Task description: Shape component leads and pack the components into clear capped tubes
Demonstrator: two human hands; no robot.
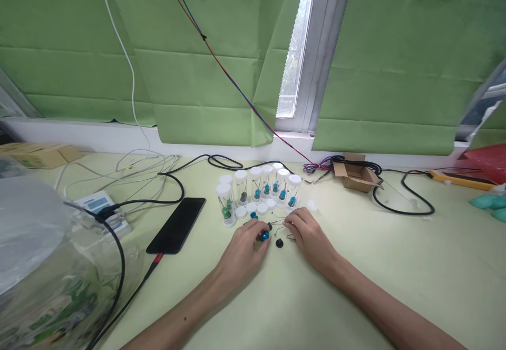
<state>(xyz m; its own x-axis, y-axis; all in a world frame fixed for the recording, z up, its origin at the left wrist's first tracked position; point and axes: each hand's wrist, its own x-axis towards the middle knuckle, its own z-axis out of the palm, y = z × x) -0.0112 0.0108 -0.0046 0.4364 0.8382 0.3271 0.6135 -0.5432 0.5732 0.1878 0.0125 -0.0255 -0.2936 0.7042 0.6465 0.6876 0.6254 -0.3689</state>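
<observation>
My left hand (245, 245) pinches a small shiny blue part (264, 236) between thumb and fingers, just above the table. To its right, my right hand (310, 236) has its fingers closed at some thin bent metal wires; whether it grips one is hard to make out. Between the hands lies a small black round piece (279, 243) with a short peg. Another blue piece (253, 215) sits just beyond my left fingers. Behind the hands stand several clear tubes with white caps (241, 174), holding blue, green or grey parts with wires. Loose white caps (262, 209) lie before them.
Left of my hands lies a black phone (176, 225) with a cable. Farther left are a clear plastic bag (43, 265) and a white-and-blue box (97, 206). An open cardboard box (356, 175) and black cables (403, 212) are at the back right.
</observation>
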